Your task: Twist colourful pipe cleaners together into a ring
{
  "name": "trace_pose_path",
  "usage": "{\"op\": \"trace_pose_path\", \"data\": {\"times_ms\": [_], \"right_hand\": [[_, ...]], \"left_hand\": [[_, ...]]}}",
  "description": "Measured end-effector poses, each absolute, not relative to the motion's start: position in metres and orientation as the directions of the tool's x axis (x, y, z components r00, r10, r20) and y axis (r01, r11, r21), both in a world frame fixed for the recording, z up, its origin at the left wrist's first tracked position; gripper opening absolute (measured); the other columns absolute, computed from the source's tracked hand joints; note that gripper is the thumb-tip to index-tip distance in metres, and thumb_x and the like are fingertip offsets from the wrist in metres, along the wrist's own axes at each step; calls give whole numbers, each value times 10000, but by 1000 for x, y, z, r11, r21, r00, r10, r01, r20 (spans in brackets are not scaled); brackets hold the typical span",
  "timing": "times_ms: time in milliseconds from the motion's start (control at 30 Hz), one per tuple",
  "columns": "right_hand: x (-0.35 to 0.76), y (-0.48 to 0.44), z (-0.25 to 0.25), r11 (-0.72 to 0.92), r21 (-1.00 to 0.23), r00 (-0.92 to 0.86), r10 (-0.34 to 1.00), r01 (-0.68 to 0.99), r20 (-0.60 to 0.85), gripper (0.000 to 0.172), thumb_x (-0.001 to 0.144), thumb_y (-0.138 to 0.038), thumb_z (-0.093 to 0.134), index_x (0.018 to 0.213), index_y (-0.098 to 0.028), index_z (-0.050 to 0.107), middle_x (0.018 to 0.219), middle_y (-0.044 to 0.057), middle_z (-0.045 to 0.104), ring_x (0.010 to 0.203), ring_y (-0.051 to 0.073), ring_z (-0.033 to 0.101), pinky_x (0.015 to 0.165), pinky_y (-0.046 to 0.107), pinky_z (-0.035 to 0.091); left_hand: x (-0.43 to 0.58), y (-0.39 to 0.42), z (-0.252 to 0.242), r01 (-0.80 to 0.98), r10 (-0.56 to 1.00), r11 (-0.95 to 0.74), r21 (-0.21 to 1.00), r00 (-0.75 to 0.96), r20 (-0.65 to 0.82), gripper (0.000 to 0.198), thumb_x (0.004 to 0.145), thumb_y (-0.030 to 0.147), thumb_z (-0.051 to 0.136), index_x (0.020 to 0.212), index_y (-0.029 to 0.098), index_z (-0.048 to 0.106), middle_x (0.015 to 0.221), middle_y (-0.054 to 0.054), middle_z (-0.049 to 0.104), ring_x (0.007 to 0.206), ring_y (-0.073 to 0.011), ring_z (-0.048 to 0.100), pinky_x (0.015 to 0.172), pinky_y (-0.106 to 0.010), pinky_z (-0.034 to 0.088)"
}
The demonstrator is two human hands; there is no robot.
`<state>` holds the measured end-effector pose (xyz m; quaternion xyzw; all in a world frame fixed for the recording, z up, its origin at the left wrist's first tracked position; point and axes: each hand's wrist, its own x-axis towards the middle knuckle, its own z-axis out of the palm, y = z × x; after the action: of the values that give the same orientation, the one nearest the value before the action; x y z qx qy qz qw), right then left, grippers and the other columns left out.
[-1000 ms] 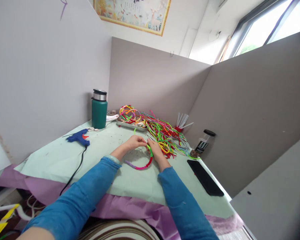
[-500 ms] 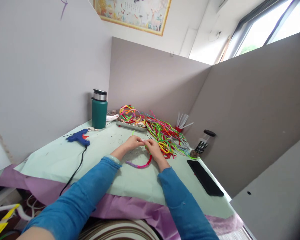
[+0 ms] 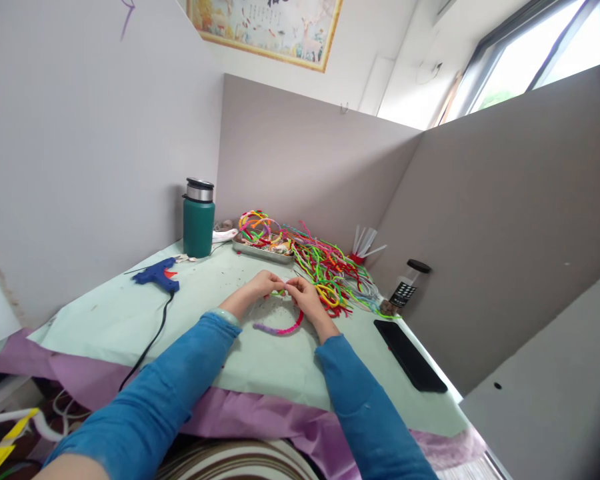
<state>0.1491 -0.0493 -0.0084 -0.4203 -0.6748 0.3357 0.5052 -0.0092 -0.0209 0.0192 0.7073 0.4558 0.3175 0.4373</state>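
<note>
My left hand [image 3: 263, 283] and my right hand [image 3: 304, 296] meet over the pale green table cover [image 3: 220, 347], fingers pinched together on a green pipe cleaner [image 3: 281, 291] at the top end of a curved headband [image 3: 282, 329]. The headband is wrapped in purple and pink fuzz and arcs down toward me between my wrists. Both arms wear blue sleeves. The fingertips hide the spot where the green strand meets the band.
A heap of bright pipe cleaners [image 3: 330, 267] and a metal tray [image 3: 260, 250] with finished bands lie behind my hands. A blue glue gun [image 3: 155, 273] and green flask [image 3: 199, 219] stand left. A black phone [image 3: 410, 357] and a jar [image 3: 405, 287] lie right.
The green strand that showed along the band near my right hand is now drawn up between my fingers. Both hands have shifted slightly away from me, and the band has moved with them.
</note>
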Motion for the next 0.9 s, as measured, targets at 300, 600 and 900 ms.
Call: {"op": "trace_pose_path", "data": {"times_ms": [300, 600, 900], "right_hand": [[151, -42, -16, 489, -788, -124, 868, 374, 480, 174, 763, -314, 501, 859, -184, 564, 697, -4, 599, 623, 132, 531, 581, 238, 398], [152, -47, -16, 549, -510, -203, 786, 662, 583, 226, 782, -243, 488, 983, -205, 584, 960, 26, 611, 880, 158, 542, 778, 278, 402], [149, -59, -11, 486, -277, -275, 785, 829, 554, 201, 836, -248, 478, 1015, -214, 563, 1009, 49, 576, 902, 159, 524, 742, 251, 378]], "left_hand": [[-10, -23, 22, 265, 877, -72, 961, 476, -65, 330, 594, 374, 673, 749, 84, 644, 536, -6, 559, 386, -46, 320, 403, -220, 219], [-9, -22, 20, 195, 857, 58, 979, 494, -149, 194, 705, 244, 591, 844, 109, 570, 401, 55, 437, 319, -39, 251, 386, -205, 251], [-8, -23, 23, 211, 835, 82, 974, 520, -183, 237, 720, 215, 557, 935, 116, 567, 397, 61, 433, 301, -44, 235, 378, -214, 265]]}}
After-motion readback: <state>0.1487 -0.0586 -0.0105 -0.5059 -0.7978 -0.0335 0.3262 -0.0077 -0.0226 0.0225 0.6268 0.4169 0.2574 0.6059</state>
